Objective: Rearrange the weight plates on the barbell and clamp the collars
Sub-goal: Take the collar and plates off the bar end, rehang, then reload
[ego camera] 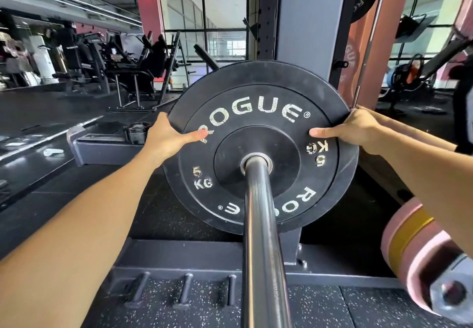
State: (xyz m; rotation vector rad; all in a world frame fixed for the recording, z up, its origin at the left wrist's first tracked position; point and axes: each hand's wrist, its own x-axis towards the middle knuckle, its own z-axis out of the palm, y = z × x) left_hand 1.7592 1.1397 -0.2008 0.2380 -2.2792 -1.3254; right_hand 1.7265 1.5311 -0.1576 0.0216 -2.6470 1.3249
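Commercial gym, free-weights area. Evidence: Rogue 5 kg bumper plate (261, 146) on a barbell sleeve (263, 238); grey rack upright (307, 20) behind the plate; weight benches (138, 71), possibly machines too, left of it; speckled rubber flooring (320, 307) below.

Left hand (167, 137) and right hand (354, 131) outstretched, thumbs inward

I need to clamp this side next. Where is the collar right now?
In the head view, a black collar sits on the grey rack base at left, just beyond the left hand gripping the 5 kg plate; none is on the bar.
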